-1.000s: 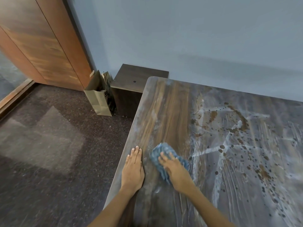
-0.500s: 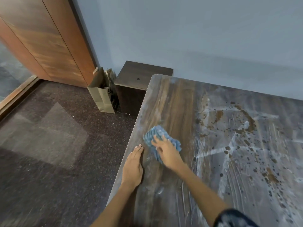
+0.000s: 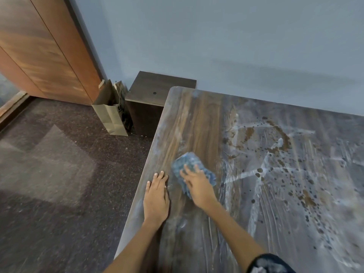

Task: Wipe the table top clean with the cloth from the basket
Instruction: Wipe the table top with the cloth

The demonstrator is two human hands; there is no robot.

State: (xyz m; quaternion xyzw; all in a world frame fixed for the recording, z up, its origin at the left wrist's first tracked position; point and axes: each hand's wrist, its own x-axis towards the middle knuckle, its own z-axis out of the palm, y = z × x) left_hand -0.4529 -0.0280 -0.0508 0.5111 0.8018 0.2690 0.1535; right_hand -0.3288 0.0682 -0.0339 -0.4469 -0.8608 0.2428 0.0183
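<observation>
A crumpled blue cloth lies on the wooden table top near its left edge. My right hand presses flat on the cloth with spread fingers, covering its near part. Flat on the table beside the left edge rests my left hand, fingers straight, a little left of the cloth. The strip of wood around the cloth looks dark and clean. White smears and brown splatter cover the table to the right.
A brown paper bag stands on the dark carpet beside a low dark cabinet at the table's far left corner. A wooden door panel fills the upper left. The blue-grey wall runs behind the table.
My right hand pushed the cloth away from me along the left strip of the table. My left hand stayed flat at the edge.
</observation>
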